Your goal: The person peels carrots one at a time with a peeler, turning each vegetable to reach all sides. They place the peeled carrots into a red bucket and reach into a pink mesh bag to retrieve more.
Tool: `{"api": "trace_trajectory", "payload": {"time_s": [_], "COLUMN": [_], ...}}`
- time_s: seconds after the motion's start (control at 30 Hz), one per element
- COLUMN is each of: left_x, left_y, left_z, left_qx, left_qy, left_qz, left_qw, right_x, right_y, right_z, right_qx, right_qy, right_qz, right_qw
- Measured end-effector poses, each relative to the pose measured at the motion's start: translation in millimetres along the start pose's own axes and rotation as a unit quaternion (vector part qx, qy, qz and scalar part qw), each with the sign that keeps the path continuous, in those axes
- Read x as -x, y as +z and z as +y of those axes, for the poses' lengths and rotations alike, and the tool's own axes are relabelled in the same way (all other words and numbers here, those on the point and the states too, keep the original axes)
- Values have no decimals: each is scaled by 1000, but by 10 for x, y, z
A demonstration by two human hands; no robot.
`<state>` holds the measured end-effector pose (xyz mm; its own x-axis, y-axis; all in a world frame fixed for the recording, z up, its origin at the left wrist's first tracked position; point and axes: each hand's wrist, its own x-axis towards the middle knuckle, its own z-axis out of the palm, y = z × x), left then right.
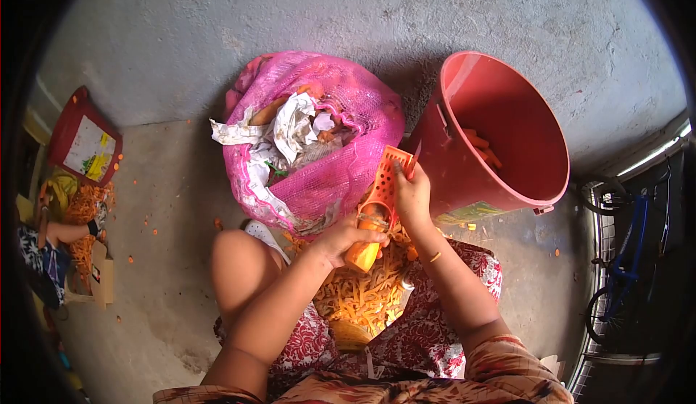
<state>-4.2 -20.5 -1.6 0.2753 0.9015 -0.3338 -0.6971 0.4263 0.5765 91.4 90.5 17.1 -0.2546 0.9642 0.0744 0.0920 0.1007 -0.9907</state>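
Two bare hands meet, fingers curled around an orange peeler.

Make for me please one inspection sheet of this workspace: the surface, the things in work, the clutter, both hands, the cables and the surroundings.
Surface: grey floor, with small orange bits scattered on it.
Things in work: orange vegetable and orange perforated tool, both held; orange pieces inside the red bin.
Clutter: peelings heaped between the legs; dirty paper in the open pink net bag.
Hands: left fingers around the vegetable; right holds the tool.
Cables: nothing seen.
Surroundings: rough wall ahead; another person at the far left; blue bicycle at right.
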Motion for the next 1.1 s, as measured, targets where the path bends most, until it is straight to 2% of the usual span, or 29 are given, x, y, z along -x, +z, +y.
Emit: {"api": "trace_trajectory", "payload": {"time_s": [0.07, 0.17, 0.27, 0.33, 0.37, 0.4, 0.47, 0.53, 0.6, 0.63, 0.67, 0.73, 0.83, 0.87, 0.93, 0.97, 1.0, 1.03, 1.07, 1.1], "left_x": [46, 57, 92, 181, 208, 196, 162, 147, 93, 116, 117, 120, 128, 111, 50, 60, 114, 203, 270, 296], "left_y": [58, 34, 71, 110, 115, 93, 44, 58, 60, 120, 112, 81, 62, 60, 71, 57, 71, 101, 111, 52], "left_z": [36, 4, 18, 72, 94, 87, 28, 66, 59, 85, 59, 14, 58, 63, 68, 102, 98, 64, 35, -41], "left_qx": [-37, -136, -144, -137, -133, -144, -159, -152, -163, -169, -175, -189, -179, -183, -191, -183, -185, -187, -193, -198], "left_qy": [3, 28, 18, 16, 15, 34, 74, 48, 30, 37, 52, 86, 30, 38, 56, 5, 11, 17, 23, 43], "left_qz": [21, 14, 49, -14, -46, -27, 13, 19, 16, 23, 22, 20, 1, 12, 31, 22, 12, 3, -8, -20], "left_qw": [999, 990, 988, 990, 990, 989, 984, 987, 986, 985, 983, 978, 983, 982, 979, 983, 983, 982, 981, 979], "right_x": [54, 86, -158, -326, -437, -485, -408, -215, 40, 109, 153, 178, 14, -40, -140, -219, -316, -492, -587, -561], "right_y": [13, -29, -224, -325, -438, -481, -458, -288, -119, -78, -28, -31, -87, -116, -118, -157, -238, -386, -516, -500], "right_z": [-71, -90, 9, -110, -42, -64, -60, -113, -233, -221, -223, -281, -114, -91, 32, 63, 102, 193, 173, 50], "right_qx": [24, 150, 260, 252, 186, 120, 80, 18, 73, 107, 63, 119, 136, 122, 179, 189, 197, 207, 116, 114], "right_qy": [-45, -89, -131, -92, -84, -76, -84, -62, -108, -111, -91, -120, -168, -98, -159, -153, -146, -159, -99, -96], "right_qz": [7, 8, 94, 205, 222, 238, 175, 75, 27, 15, 16, 17, 48, 57, 107, 140, 173, 248, 262, 242], "right_qw": [999, 985, 952, 941, 953, 961, 978, 995, 991, 988, 994, 985, 975, 986, 965, 960, 954, 933, 953, 959]}}
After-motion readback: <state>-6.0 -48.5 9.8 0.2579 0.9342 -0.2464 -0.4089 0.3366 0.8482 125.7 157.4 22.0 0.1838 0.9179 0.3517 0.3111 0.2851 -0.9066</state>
